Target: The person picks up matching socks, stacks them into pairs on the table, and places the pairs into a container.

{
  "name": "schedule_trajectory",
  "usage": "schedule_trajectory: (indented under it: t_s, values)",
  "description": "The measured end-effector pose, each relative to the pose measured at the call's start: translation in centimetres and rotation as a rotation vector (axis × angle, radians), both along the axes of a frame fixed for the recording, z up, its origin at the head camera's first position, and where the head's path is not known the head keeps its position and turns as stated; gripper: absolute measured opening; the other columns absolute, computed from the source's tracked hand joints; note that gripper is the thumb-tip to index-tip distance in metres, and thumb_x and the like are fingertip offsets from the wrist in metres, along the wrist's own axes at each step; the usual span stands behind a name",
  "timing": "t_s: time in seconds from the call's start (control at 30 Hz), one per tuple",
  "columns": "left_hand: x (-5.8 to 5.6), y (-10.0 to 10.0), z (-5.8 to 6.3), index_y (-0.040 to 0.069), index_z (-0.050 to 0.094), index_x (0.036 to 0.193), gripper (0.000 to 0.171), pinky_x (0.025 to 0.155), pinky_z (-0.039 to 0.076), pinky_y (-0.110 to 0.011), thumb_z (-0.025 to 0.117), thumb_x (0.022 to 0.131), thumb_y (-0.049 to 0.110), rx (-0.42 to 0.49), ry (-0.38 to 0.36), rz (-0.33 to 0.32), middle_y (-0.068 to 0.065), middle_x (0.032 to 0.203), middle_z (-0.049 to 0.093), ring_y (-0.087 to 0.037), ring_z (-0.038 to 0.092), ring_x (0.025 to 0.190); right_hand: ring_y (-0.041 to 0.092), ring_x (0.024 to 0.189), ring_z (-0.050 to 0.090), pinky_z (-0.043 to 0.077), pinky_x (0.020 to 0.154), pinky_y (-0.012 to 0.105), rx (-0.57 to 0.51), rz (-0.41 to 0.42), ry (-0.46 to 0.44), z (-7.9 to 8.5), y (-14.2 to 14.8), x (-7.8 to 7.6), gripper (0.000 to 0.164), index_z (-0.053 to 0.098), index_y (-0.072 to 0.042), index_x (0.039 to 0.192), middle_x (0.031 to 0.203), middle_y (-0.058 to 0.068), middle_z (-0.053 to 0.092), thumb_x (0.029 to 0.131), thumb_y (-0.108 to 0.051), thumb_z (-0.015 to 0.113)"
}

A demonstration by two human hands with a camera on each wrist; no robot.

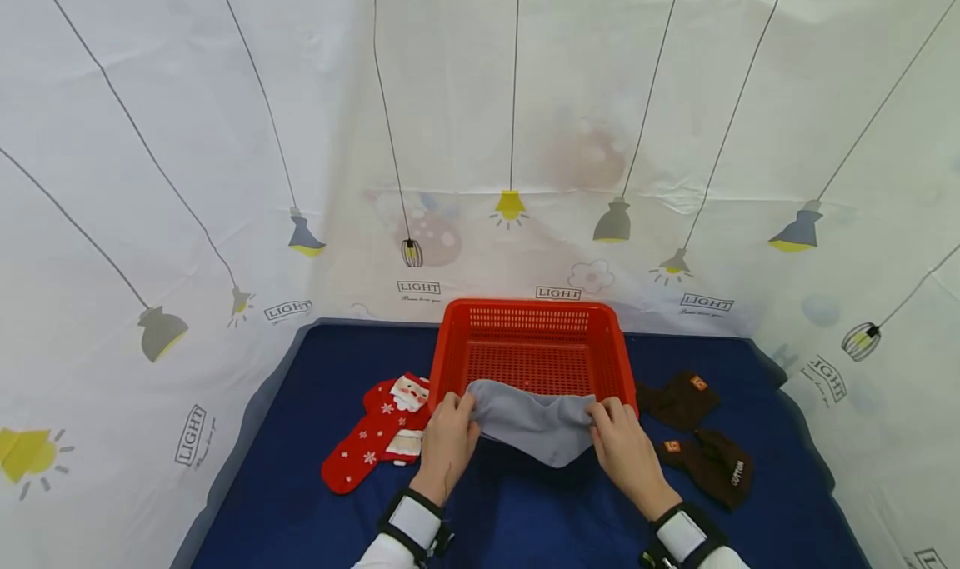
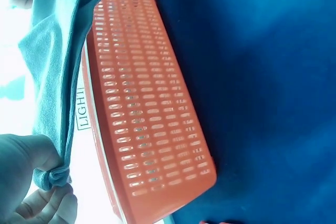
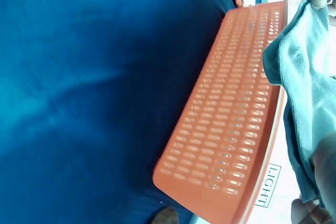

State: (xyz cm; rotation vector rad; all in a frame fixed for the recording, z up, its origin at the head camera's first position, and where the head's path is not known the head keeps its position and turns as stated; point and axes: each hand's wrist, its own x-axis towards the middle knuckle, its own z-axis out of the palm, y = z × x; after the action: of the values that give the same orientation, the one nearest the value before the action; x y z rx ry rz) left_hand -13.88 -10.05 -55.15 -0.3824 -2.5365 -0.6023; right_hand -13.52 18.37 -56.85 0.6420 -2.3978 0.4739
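A light grey sock [image 1: 536,423] is stretched sideways in the air by both hands, just above the front rim of the red basket [image 1: 619,352]. My left hand [image 1: 447,444] pinches its left end between thumb and fingers. At the other end, my right hand [image 1: 628,448] grips the fabric the same way. In the left wrist view the sock [image 2: 50,61] looks layered along its lower edge, and I cannot tell whether a second one lies against it. The inside of the basket shows no item where it is visible; the sock hides its front part.
Red Santa socks [image 1: 363,448] lie left of the basket, partly overlapping. To the right lie two brown socks [image 1: 712,469] with orange labels, slightly apart. Everything rests on a dark blue cloth [image 1: 300,436]. Behind rises a white sheet [image 1: 465,94] printed with lamps.
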Motion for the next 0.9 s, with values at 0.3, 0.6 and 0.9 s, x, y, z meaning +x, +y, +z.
schedule_trajectory:
  t_s: [0.3, 0.6, 0.9]
  values:
    - [-2.6, -0.1, 0.4, 0.005, 0.057, 0.095, 0.030, 0.058, 0.052, -0.041, 0.078, 0.076, -0.004, 0.009, -0.010, -0.019, -0.014, 0.086, 0.057, -0.032, 0.061, 0.071, 0.032, 0.076, 0.053, 0.049, 0.058, 0.040, -0.003, 0.007, -0.013, 0.9, 0.0, -2.4, 0.038, 0.061, 0.000, 0.105, 0.096, 0.017, 0.055, 0.075, 0.010, 0.081]
    - [-5.3, 0.1, 0.6, 0.004, 0.058, 0.096, 0.028, 0.059, 0.052, -0.043, 0.077, 0.077, -0.004, 0.003, -0.028, -0.016, -0.015, 0.085, 0.058, -0.034, 0.063, 0.071, 0.033, 0.073, 0.052, 0.047, 0.056, 0.040, -0.006, 0.009, -0.026, 1.9, -0.2, -4.8, 0.033, 0.059, 0.001, 0.103, 0.094, 0.018, 0.053, 0.079, 0.010, 0.079]
    - [-7.4, 0.5, 1.4, 0.005, 0.060, 0.100, 0.025, 0.063, 0.054, -0.043, 0.076, 0.083, -0.003, -0.022, -0.172, 0.005, -0.014, 0.089, 0.058, -0.033, 0.064, 0.075, 0.034, 0.078, 0.053, 0.049, 0.059, 0.041, 0.035, -0.036, -0.166, 2.8, -0.7, -6.8, 0.025, 0.058, -0.001, 0.105, 0.097, 0.018, 0.052, 0.088, 0.005, 0.074]
